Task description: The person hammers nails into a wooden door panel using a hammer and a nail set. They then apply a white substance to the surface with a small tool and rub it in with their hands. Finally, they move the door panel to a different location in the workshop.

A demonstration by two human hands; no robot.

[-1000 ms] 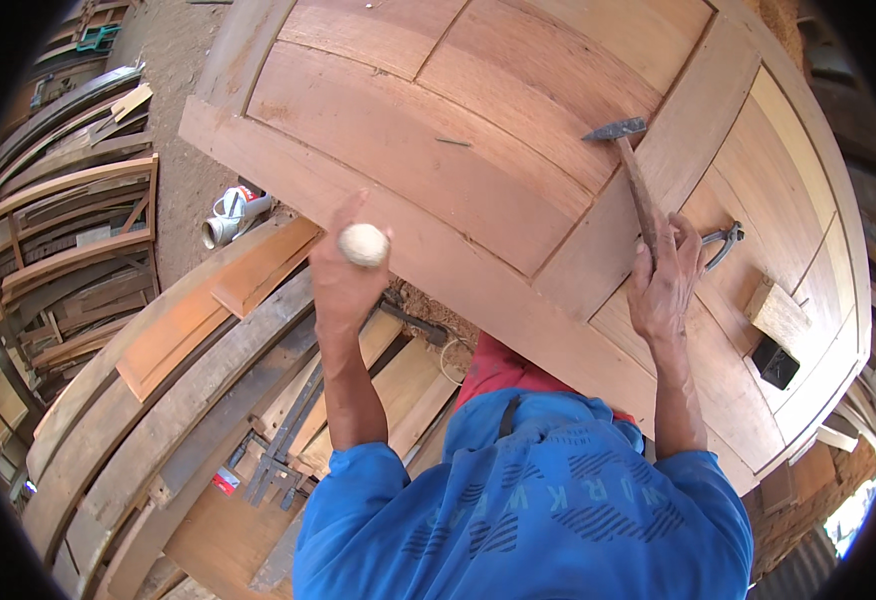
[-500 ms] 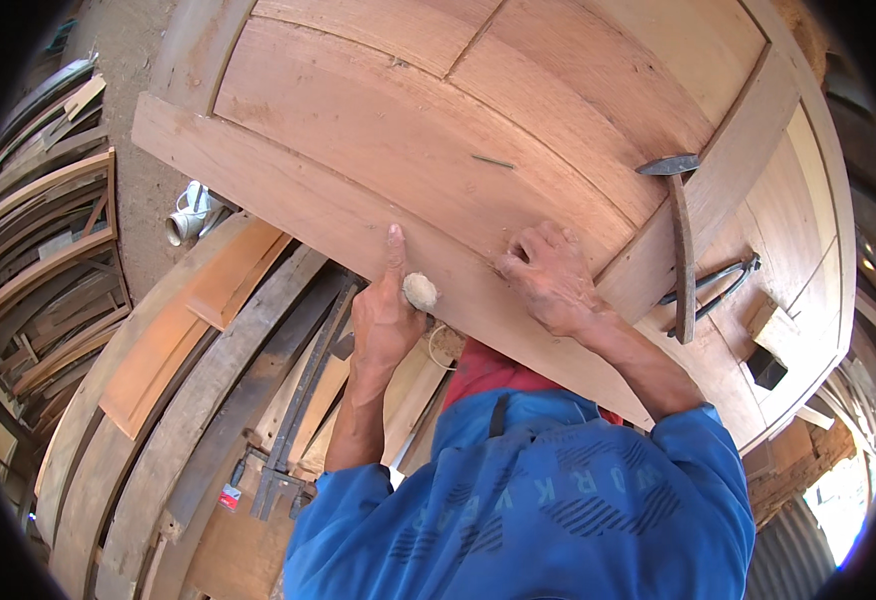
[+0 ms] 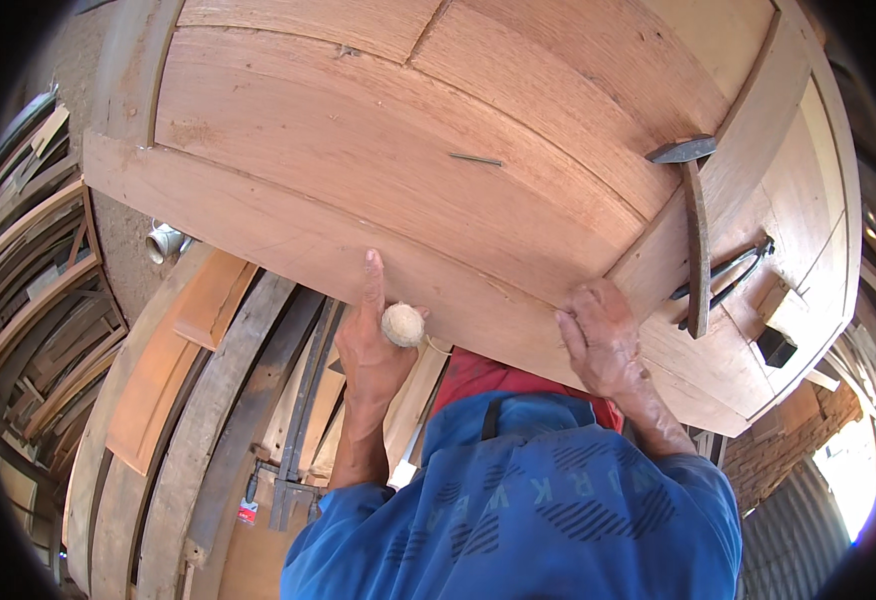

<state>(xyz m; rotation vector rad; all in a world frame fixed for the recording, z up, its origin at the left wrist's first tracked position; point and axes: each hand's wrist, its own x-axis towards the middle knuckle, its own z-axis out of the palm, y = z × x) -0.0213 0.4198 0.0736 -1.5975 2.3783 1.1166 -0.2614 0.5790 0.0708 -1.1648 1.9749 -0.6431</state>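
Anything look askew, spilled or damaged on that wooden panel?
Nothing looks clearly broken. The hammer lies across the pliers, which looks untidy; a thin rod lies loose on the wooden panel, and a brownish smudge toward its left discolours the paler wood.

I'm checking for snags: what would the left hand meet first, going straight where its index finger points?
Likely the narrow straight groove in the panelled reddish-brown wooden door, though fingertip height is unclear. The thin grey rod lies right of that line.

Flat wooden panel, pale round-ended piece near edge
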